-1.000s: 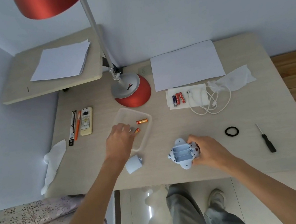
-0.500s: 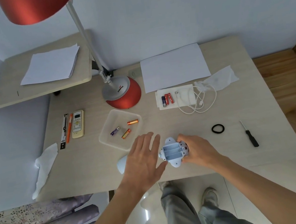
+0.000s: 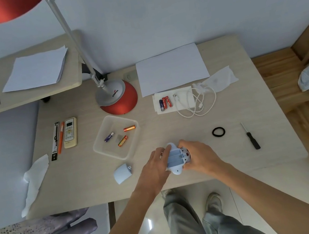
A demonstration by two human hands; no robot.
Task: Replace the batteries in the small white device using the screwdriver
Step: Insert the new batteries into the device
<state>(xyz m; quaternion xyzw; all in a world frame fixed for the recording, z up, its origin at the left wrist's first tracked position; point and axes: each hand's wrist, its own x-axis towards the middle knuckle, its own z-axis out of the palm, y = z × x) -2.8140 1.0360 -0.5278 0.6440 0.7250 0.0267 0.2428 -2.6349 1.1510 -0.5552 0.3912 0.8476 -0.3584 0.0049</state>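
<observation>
Both my hands clamp the device (image 3: 174, 158) at the desk's (image 3: 248, 164) near edge: left hand (image 3: 153, 168), right hand (image 3: 197, 155). Battery bay up, empty. Screwdriver (image 3: 250, 136) lies well right. Lamp (image 3: 115, 96) base reads "COOPER". Battery labels in tray (image 3: 102, 149) unreadable.

We are working bare-armed, with no sleeves showing on either forearm and nothing on our left hand (image 3: 154, 169) or right hand (image 3: 200, 156). We are wearing grey trousers (image 3: 189, 226) and pale, worn-looking shoes (image 3: 213, 200).
</observation>
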